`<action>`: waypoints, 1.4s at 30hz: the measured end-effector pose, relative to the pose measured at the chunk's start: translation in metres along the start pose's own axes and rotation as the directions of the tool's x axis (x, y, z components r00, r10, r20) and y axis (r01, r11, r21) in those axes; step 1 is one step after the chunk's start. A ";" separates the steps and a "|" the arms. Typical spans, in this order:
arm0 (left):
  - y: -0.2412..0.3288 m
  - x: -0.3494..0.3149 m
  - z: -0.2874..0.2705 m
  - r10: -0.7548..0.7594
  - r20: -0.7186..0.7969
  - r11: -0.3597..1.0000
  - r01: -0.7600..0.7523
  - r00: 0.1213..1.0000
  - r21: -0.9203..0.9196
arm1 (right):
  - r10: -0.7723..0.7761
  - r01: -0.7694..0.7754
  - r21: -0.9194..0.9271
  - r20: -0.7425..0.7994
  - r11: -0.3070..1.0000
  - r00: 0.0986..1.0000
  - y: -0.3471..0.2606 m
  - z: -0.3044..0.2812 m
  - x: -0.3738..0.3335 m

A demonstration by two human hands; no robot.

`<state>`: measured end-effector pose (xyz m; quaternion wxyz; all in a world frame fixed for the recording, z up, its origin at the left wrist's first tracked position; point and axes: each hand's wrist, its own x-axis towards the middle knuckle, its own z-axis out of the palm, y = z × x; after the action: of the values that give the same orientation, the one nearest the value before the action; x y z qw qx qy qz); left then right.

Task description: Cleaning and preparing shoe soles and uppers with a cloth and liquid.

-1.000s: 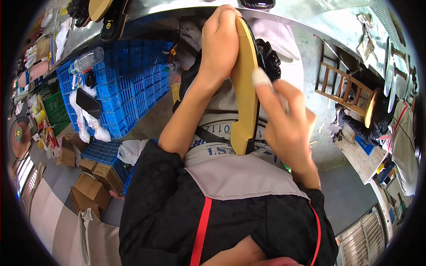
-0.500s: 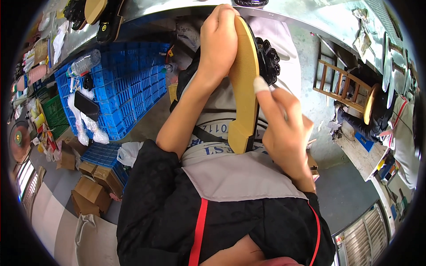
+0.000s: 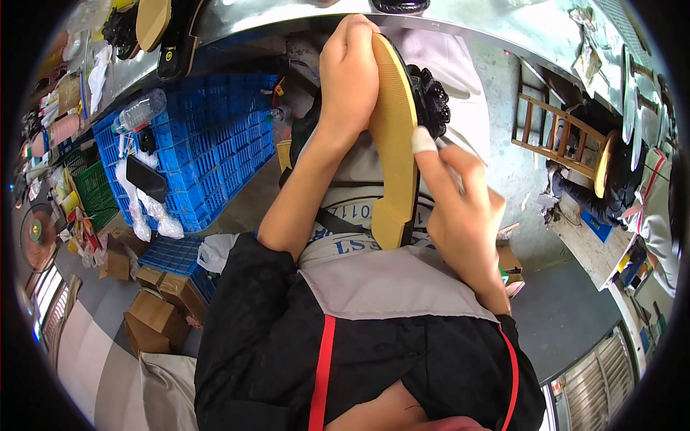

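My left hand (image 3: 350, 82) is wrapped round the upper end of a slide sandal (image 3: 395, 108), near the edge of the metal table. The sandal stands on edge over my lap, its ribbed tan sole facing left and its low heel toward me. Black lacy trim (image 3: 435, 103) shows on its far side, to the right. Beside the sole's right edge is my right hand (image 3: 463, 205), closed, with its fingers curled. One finger of it has a white covering on the tip and touches the sole's edge. Whatever lies inside those curled fingers is hidden.
A metal table (image 3: 287, 18) runs across the front, with more sandals (image 3: 153, 25) at its left. Blue crates (image 3: 215, 136) stand at left, bearing a bottle (image 3: 141, 110) and a phone (image 3: 146, 179). Cardboard boxes (image 3: 154, 320) lie lower left; a wooden stool (image 3: 560, 136) is at right.
The sandal and my left hand sit slightly lower and further left in view. My right hand stays at the sole's edge, its fingertip a little lower. The surroundings shift slightly with the view.
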<state>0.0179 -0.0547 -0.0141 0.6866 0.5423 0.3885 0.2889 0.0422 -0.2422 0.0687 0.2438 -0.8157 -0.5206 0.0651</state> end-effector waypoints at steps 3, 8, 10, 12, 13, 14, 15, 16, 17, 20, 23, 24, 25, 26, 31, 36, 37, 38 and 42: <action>0.005 -0.001 0.003 0.055 -0.008 0.997 -0.055 0.998 0.049 | 0.010 -0.009 0.022 -0.022 1.000 1.000 0.001 -0.002 0.010; 0.001 -0.002 -0.002 -0.045 0.024 0.999 0.045 0.999 -0.002 | 0.005 -0.004 0.033 -0.014 0.999 1.000 0.004 0.000 0.004; 0.000 -0.001 0.001 -0.049 0.011 0.999 0.049 0.999 -0.003 | 0.022 -0.022 0.038 0.008 0.999 1.000 -0.001 0.000 0.002; -0.002 0.000 0.004 0.020 -0.007 0.998 -0.019 1.000 0.060 | 0.092 -0.094 0.037 0.037 0.995 0.995 -0.002 -0.002 0.015; 0.001 0.002 0.006 0.042 0.013 0.998 -0.042 0.999 0.055 | 0.125 -0.126 0.031 0.043 0.992 0.991 -0.001 -0.003 0.025; 0.000 0.001 0.005 0.037 0.019 0.998 -0.038 0.999 0.054 | 0.132 -0.133 0.027 0.044 0.991 0.990 0.000 -0.004 0.021; -0.001 -0.002 0.004 -0.021 0.023 1.000 0.020 1.000 0.012 | 0.104 -0.106 0.024 0.055 0.994 0.993 0.002 -0.005 0.015; -0.001 -0.002 0.001 -0.067 0.019 0.997 0.067 0.998 -0.025 | 0.063 -0.065 0.029 0.062 0.997 0.996 0.002 -0.004 0.010; 0.000 -0.002 0.001 -0.093 0.014 0.995 0.093 0.996 -0.041 | 0.099 -0.105 0.050 0.107 0.993 0.989 -0.002 -0.005 0.001; -0.001 -0.001 0.005 -0.019 0.013 1.000 0.019 1.000 -0.001 | 0.124 -0.130 0.059 0.094 0.990 0.988 -0.004 -0.008 0.009; 0.007 -0.003 0.006 0.026 0.051 0.999 -0.027 0.998 0.021 | 0.082 -0.082 0.035 0.003 0.996 0.997 0.005 0.000 0.042; 0.008 -0.004 0.006 0.037 0.076 0.999 -0.039 0.996 0.016 | 0.083 -0.084 0.037 0.016 0.996 0.996 0.005 -0.001 0.046; 0.006 -0.003 0.003 0.017 0.073 1.000 -0.017 0.997 0.008 | 0.089 -0.090 0.027 0.057 0.996 0.994 0.001 -0.003 0.044; 0.005 -0.001 0.000 0.024 0.069 1.000 -0.024 0.997 0.011 | 0.082 -0.084 0.031 0.053 0.996 0.995 -0.002 -0.004 0.038; 0.005 -0.001 0.000 -0.024 0.035 0.999 0.024 0.999 0.022 | 0.018 -0.018 0.021 -0.010 1.000 1.000 0.001 0.001 0.020; -0.001 0.000 -0.010 -0.018 0.073 0.999 0.022 0.997 -0.049 | 0.016 -0.016 0.089 0.009 0.996 1.000 -0.004 0.004 0.032; -0.001 0.002 -0.010 -0.045 0.044 0.996 0.048 0.998 -0.078 | 0.019 -0.023 0.075 0.051 0.997 0.999 -0.007 -0.001 0.018; -0.002 0.003 -0.009 -0.072 0.015 0.991 0.074 0.997 -0.108 | 0.014 -0.018 0.076 0.053 0.997 0.998 -0.008 -0.001 0.014; -0.002 0.001 0.002 -0.041 0.061 0.994 0.047 0.997 -0.096 | 0.079 -0.082 0.062 0.051 0.995 0.996 -0.006 -0.003 0.028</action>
<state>0.0200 -0.0548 -0.0161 0.7294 0.5079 0.3657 0.2762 0.0509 -0.2167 0.0780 0.2541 -0.8261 -0.4905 0.1112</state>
